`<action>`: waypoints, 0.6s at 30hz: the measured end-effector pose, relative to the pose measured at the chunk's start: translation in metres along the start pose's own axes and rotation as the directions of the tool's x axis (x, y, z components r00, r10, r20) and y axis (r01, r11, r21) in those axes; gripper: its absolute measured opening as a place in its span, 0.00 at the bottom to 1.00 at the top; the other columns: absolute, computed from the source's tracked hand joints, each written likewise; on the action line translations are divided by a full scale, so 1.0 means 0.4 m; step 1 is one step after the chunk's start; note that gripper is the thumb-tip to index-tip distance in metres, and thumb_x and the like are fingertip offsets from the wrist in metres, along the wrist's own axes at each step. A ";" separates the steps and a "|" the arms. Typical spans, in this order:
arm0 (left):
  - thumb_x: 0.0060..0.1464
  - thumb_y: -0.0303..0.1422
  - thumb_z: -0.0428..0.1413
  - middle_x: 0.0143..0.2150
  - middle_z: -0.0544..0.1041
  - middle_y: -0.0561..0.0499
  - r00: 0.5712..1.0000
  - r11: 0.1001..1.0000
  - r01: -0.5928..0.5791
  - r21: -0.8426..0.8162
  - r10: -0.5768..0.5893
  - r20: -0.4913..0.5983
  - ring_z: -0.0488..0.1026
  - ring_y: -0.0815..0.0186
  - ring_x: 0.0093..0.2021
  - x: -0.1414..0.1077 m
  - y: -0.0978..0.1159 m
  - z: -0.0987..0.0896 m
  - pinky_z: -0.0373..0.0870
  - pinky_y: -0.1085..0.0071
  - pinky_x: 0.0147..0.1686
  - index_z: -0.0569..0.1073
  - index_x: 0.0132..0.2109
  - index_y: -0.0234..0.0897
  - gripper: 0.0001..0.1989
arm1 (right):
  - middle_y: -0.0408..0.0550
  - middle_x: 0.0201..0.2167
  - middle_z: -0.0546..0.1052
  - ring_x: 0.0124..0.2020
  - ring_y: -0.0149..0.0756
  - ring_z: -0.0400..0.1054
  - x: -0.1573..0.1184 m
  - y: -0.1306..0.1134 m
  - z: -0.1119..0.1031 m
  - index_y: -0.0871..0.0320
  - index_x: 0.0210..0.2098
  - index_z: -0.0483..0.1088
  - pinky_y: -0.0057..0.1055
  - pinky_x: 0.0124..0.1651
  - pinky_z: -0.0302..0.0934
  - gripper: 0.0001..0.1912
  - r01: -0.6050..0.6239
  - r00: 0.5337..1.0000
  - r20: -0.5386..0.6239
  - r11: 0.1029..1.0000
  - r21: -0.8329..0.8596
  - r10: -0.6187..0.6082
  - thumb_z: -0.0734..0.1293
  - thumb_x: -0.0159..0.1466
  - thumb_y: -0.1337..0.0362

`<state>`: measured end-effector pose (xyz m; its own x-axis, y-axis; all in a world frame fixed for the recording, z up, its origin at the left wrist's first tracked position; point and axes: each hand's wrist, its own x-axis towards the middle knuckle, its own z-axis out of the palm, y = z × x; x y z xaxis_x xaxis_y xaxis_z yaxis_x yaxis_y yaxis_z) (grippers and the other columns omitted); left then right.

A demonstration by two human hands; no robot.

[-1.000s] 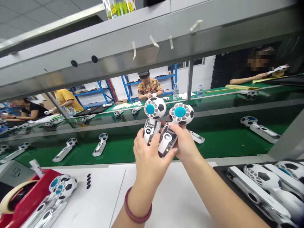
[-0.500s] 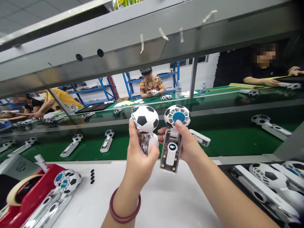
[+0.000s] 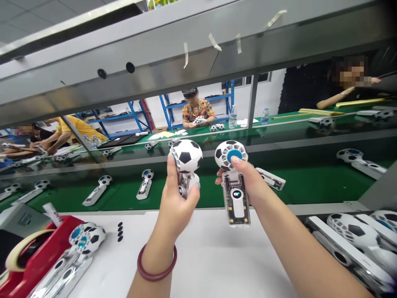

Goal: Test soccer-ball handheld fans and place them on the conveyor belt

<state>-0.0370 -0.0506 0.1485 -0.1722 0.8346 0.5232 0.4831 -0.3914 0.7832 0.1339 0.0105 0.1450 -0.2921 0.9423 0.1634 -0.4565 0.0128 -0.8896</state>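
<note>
Black-and-white football fan [image 3: 186, 156] sits gripped in left hand [image 3: 178, 207], blue-hubbed fan [image 3: 235, 207] in right hand [image 3: 251, 178], green conveyor [image 3: 307, 186] beyond.

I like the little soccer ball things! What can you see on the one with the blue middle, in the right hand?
This handheld fan has a round head like a soccer ball, white with black patches, with slots around a blue centre. Below it is a clear, plastic-looking handle with a white strip and a small dark screen showing white digits, perhaps 100. It stands nearly upright, gripped by the right hand, with the thumb on the head's lower edge. It is held up above a white work table.
</note>
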 end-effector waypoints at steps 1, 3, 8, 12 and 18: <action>0.52 0.35 0.55 0.52 0.69 0.48 0.998 0.998 0.046 -0.044 -0.045 0.034 0.69 0.63 0.46 0.005 -0.009 0.003 0.64 0.66 0.46 0.34 0.65 0.51 0.43 | 0.44 0.25 0.74 0.26 0.36 0.71 0.005 0.008 -0.005 0.58 0.35 0.66 0.26 0.23 0.63 0.24 0.032 0.999 0.012 0.999 -0.036 -0.031 0.70 0.48 0.47; 0.54 0.39 0.53 0.49 0.71 0.48 0.986 0.982 0.151 -0.117 -0.140 0.095 0.69 0.61 0.47 0.016 -0.047 0.016 0.64 0.65 0.47 0.34 0.65 0.50 0.41 | 0.44 0.29 0.74 0.28 0.35 0.71 0.019 0.031 -0.013 0.58 0.38 0.66 0.27 0.27 0.64 0.23 0.087 0.996 0.036 0.991 -0.097 -0.083 0.72 0.48 0.51; 0.49 0.35 0.58 0.57 0.65 0.47 0.970 0.959 0.244 -0.146 -0.238 0.053 0.64 0.59 0.54 0.025 -0.209 0.075 0.57 0.65 0.54 0.39 0.65 0.46 0.45 | 0.47 0.40 0.73 0.37 0.37 0.69 0.065 0.144 -0.027 0.56 0.45 0.63 0.32 0.38 0.65 0.28 0.108 0.987 0.125 0.992 -0.070 -0.099 0.73 0.46 0.58; 0.40 0.30 0.63 0.50 0.71 0.47 0.945 0.942 0.292 -0.166 -0.311 -0.102 0.67 0.59 0.50 0.012 -0.301 0.108 0.60 0.66 0.51 0.59 0.58 0.41 0.37 | 0.45 0.40 0.72 0.39 0.37 0.68 0.094 0.254 -0.057 0.55 0.45 0.61 0.36 0.45 0.62 0.28 0.097 0.983 0.167 0.989 -0.110 -0.078 0.73 0.47 0.59; 0.38 0.34 0.64 0.42 0.74 0.48 0.887 0.717 0.445 -0.536 -0.434 0.157 0.71 0.62 0.41 -0.034 -0.367 0.138 0.66 0.67 0.43 0.65 0.49 0.38 0.28 | 0.47 0.43 0.72 0.43 0.40 0.68 0.082 0.354 -0.113 0.55 0.47 0.60 0.39 0.50 0.60 0.31 -0.075 0.982 0.151 0.971 -0.227 0.111 0.74 0.46 0.61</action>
<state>-0.0582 0.0169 0.0079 -0.2272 0.9712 0.0719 -0.1908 -0.1168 0.9747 0.0977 0.0585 0.0050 -0.4643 0.8767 0.1259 -0.2307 0.0175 -0.9729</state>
